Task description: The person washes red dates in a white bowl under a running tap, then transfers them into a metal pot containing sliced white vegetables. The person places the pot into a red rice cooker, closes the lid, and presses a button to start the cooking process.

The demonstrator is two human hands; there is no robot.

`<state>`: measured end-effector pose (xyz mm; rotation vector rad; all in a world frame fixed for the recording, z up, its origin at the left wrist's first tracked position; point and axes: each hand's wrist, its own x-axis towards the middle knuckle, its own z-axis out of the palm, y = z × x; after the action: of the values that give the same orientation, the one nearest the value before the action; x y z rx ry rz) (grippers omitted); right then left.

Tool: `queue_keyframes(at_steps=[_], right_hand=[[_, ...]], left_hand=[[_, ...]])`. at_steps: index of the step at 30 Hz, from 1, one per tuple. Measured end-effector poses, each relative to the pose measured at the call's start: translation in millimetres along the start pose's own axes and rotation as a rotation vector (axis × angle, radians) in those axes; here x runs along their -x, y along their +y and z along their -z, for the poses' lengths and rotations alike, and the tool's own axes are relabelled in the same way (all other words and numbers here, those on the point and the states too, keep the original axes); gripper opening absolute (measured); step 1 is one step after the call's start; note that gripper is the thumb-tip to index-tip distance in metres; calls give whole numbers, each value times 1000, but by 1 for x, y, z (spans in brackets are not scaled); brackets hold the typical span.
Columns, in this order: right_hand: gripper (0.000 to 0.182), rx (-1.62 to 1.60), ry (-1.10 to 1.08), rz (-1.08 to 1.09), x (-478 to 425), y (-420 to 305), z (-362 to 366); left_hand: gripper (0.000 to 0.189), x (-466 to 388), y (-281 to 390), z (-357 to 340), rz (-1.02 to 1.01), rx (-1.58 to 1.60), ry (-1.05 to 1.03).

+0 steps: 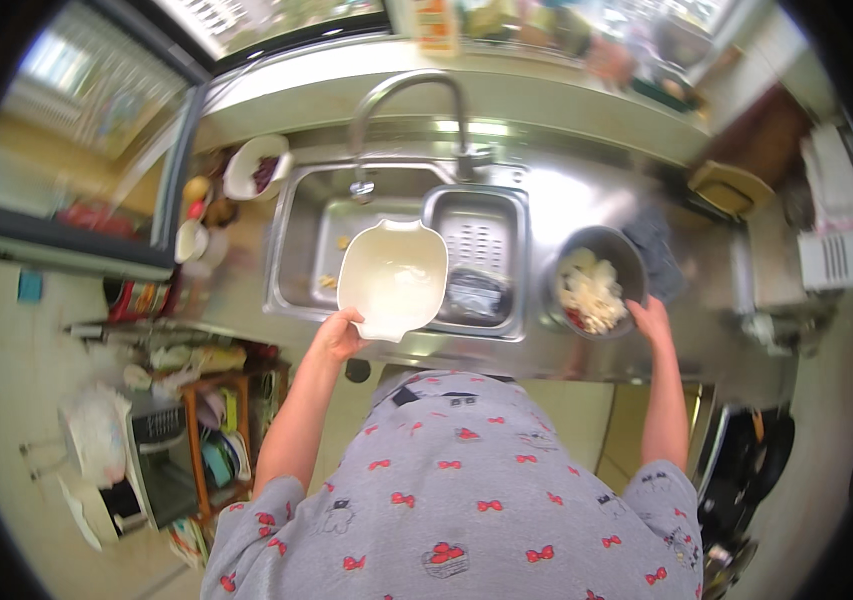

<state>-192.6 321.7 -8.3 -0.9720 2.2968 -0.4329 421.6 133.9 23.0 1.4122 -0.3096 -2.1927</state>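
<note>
My left hand (pixel 341 335) grips the near left rim of a cream-white bowl (pixel 395 274) with handle tabs at its two ends. The bowl hangs tilted over the double sink, and its inside shows no food. On the steel counter to the right, a round grey metal pot (pixel 634 262) holds pale chopped pieces (pixel 590 292) with a bit of red at one side. My right hand (pixel 651 319) grasps this pot's right rim. A steel drainer basket (pixel 475 196) sits in the sink's right part, with a dark plastic-wrapped item (pixel 476 292) in it.
A curved faucet (pixel 415 79) arches over the left basin (pixel 306 225), where small yellowish scraps lie. Another white bowl (pixel 240 169) with dark red contents stands at back left. A grey cloth (pixel 655 255) lies beside the pot. An open window sash (pixel 190 157) juts in at left.
</note>
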Motion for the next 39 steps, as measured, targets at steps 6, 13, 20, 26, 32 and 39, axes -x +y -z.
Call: queue_keyframes(at_steps=[6, 13, 20, 26, 32, 39], right_hand=[[34, 51, 109, 7, 6, -43, -2], [34, 233, -2, 73, 28, -173, -25], [34, 259, -242, 19, 35, -302, -103], [34, 360, -341, 177, 28, -398, -171], [39, 394, -342, 336, 2, -439, -231], [35, 531, 262, 558, -40, -444, -184]], left_hand=[[66, 17, 25, 111, -177, 395, 135], [52, -27, 95, 244, -295, 672, 309], [83, -5, 117, 171, -119, 465, 434], [67, -16, 122, 75, -58, -439, -10], [16, -64, 124, 90, -182, -536, 109], [6, -96, 136, 109, -360, -425, 284]])
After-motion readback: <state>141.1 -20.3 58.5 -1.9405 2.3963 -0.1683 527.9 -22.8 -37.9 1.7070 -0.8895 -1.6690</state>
